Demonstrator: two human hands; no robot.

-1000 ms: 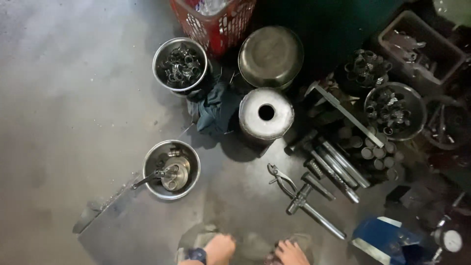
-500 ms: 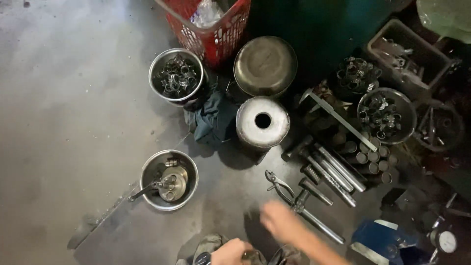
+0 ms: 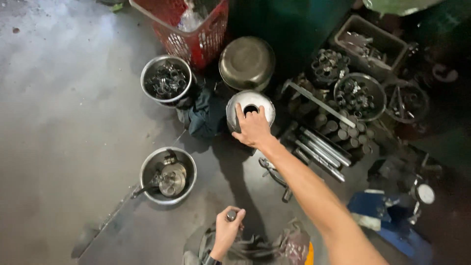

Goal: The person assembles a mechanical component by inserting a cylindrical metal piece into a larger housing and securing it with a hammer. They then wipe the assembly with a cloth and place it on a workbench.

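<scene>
Gripping the silver canister (image 3: 251, 105) — right hand (image 3: 252, 128) — left hand (image 3: 226, 230) clutches a small cylinder (image 3: 231, 215).

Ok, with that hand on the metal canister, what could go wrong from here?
The right hand grips the round metal canister only from above, near its hole, so it might slip or tip. The dark cloth lies against it and could drag along. The left hand holds a small metal piece, leaving no free hand to steady it.
</scene>
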